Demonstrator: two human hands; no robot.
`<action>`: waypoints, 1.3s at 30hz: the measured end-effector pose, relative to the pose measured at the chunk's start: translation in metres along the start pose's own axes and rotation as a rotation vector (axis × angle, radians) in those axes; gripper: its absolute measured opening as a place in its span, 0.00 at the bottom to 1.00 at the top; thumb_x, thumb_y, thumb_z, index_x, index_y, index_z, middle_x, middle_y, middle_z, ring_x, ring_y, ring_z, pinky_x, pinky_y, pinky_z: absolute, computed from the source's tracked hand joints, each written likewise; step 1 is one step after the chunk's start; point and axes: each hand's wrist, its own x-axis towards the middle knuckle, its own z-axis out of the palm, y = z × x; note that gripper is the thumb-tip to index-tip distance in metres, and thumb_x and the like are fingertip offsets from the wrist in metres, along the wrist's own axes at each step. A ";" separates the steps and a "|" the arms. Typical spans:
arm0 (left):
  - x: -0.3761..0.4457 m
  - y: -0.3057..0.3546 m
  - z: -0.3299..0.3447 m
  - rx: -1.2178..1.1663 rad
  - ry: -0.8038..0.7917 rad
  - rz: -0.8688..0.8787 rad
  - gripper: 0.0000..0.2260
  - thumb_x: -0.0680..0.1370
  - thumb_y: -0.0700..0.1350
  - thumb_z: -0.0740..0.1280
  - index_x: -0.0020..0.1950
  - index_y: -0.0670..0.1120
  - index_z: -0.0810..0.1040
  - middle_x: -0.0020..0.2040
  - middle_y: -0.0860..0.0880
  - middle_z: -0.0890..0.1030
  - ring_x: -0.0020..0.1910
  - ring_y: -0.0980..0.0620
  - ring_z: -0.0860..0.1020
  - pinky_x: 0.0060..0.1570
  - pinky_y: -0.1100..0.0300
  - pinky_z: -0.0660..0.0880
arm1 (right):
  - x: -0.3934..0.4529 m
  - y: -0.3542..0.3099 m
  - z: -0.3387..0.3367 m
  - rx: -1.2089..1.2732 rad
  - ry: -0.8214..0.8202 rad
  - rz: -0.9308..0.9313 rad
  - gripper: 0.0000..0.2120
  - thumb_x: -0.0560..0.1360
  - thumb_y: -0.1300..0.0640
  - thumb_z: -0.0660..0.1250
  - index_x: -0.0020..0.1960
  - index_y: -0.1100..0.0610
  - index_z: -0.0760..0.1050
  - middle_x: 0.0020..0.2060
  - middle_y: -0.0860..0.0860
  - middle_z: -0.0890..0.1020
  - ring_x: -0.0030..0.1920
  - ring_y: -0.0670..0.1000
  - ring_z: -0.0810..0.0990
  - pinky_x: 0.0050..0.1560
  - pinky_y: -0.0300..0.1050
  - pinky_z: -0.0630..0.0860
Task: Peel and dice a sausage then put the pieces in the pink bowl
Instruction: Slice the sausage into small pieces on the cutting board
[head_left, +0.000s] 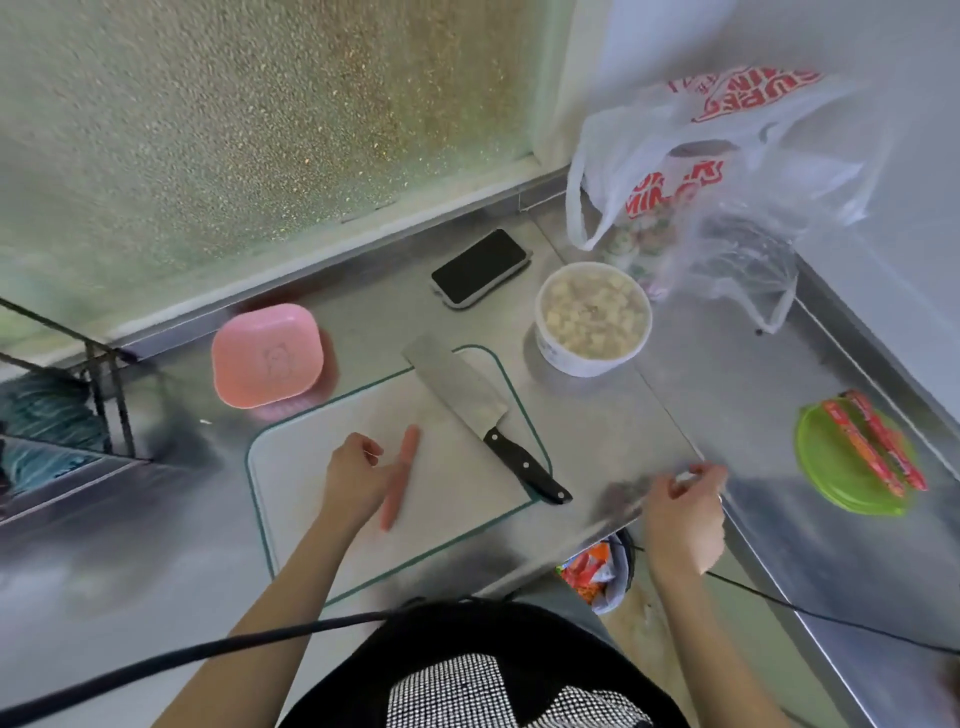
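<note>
A peeled pink sausage (400, 475) lies on the white cutting board (457, 525), pointing away from me. My left hand (356, 480) rests on the board against the sausage's left side, fingers loosely curled and touching it. My right hand (683, 512) hovers over the counter's front edge to the right of the board, pinching a small pale scrap, blurred by motion. A cleaver (467, 402) with a black handle lies diagonally on the board's right part. The pink bowl (267, 361) stands beyond the board's far left corner.
A white tub of diced pieces (592, 325), a phone (480, 267) and a plastic shopping bag (727, 171) are at the back. A green plate (831, 473) with wrapped sausages is at the right. A bin (602, 574) sits below the counter edge.
</note>
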 end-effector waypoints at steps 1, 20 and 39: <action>-0.001 0.001 0.002 0.032 0.000 0.004 0.22 0.69 0.60 0.70 0.44 0.42 0.72 0.38 0.48 0.75 0.36 0.49 0.75 0.34 0.58 0.70 | -0.006 -0.014 0.003 0.046 -0.036 -0.067 0.09 0.74 0.61 0.59 0.55 0.57 0.66 0.36 0.53 0.76 0.35 0.58 0.73 0.34 0.45 0.65; 0.010 -0.029 -0.021 0.353 -0.053 0.453 0.10 0.71 0.36 0.63 0.49 0.45 0.77 0.43 0.44 0.76 0.44 0.42 0.75 0.43 0.52 0.71 | -0.056 -0.091 0.117 -0.540 -0.481 -0.837 0.29 0.73 0.46 0.64 0.68 0.58 0.60 0.58 0.63 0.71 0.57 0.64 0.70 0.50 0.58 0.73; 0.012 -0.029 -0.001 0.588 -0.042 0.702 0.16 0.75 0.45 0.52 0.53 0.42 0.75 0.50 0.42 0.77 0.46 0.40 0.76 0.37 0.50 0.73 | -0.061 -0.085 0.108 -0.363 -0.544 -0.789 0.22 0.79 0.59 0.55 0.72 0.58 0.59 0.54 0.62 0.75 0.50 0.62 0.76 0.45 0.53 0.74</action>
